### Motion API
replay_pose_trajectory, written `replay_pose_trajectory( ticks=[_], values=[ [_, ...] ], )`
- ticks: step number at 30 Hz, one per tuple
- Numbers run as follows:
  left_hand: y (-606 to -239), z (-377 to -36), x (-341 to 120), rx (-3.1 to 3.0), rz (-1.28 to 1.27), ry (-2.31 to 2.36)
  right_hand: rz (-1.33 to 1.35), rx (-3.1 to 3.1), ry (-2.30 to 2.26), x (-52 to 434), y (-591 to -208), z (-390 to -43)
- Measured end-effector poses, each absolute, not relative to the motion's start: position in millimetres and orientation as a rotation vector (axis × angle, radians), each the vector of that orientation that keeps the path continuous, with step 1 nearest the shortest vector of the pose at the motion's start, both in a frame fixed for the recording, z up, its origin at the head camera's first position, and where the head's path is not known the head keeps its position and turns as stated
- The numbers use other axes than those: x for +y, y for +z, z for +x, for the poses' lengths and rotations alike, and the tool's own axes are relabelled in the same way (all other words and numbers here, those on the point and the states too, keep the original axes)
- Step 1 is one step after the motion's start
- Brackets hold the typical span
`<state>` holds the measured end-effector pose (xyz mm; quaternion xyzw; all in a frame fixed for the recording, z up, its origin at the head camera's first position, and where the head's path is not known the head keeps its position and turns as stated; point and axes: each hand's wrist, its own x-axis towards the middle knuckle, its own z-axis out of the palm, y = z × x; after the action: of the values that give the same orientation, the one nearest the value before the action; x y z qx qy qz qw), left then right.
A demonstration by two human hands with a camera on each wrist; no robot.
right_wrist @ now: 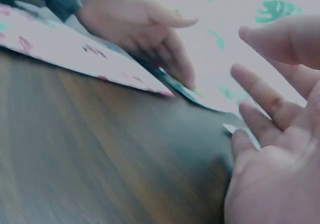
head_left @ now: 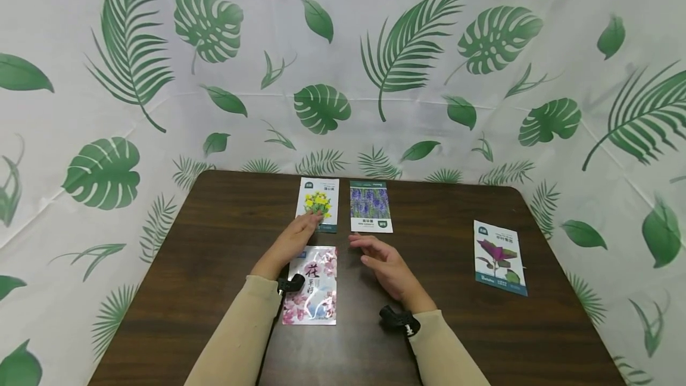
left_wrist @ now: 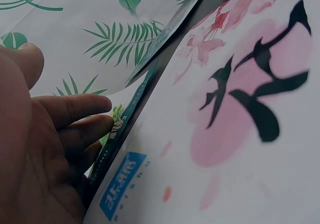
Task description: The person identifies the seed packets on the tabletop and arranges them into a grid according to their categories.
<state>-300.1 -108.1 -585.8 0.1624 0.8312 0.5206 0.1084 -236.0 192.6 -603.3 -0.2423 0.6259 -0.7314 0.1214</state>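
My left hand (head_left: 289, 238) reaches over the top of a pink-blossom seed packet (head_left: 317, 293), its fingertips on a white seed packet with yellow flowers (head_left: 328, 195). The left wrist view shows those fingers (left_wrist: 82, 109) extended at that packet's green lower edge. To the right, my right hand (head_left: 387, 264) hovers just below a seed packet with purple flower spikes (head_left: 370, 202), fingers loosely bent and nothing held. In the right wrist view the right fingers (right_wrist: 267, 101) are spread apart.
A white seed packet with a magenta flower (head_left: 499, 258) lies tilted on the right side of the dark wooden table (head_left: 434, 225). Behind the table hangs a white cloth with green leaf prints (head_left: 257, 130). Black wrist cameras (head_left: 398, 318) sit at both cuffs.
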Motion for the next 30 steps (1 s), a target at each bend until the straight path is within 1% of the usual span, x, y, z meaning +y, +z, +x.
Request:
replay_pose_trajectory(
  ticks=[9, 16, 30],
  values=[
    [-586, -300, -108, 2.433, 0.494, 1.537, -0.666, 1.874, -2.325, 232, -606, -238],
    [-586, -300, -109, 2.438, 0.518, 1.541, -0.584, 1.935, -2.343, 258, -604, -231],
    [-585, -301, -110, 2.446, 0.519, 1.538, -0.574, 2.076, -2.291, 290, -607, -211]
  ],
)
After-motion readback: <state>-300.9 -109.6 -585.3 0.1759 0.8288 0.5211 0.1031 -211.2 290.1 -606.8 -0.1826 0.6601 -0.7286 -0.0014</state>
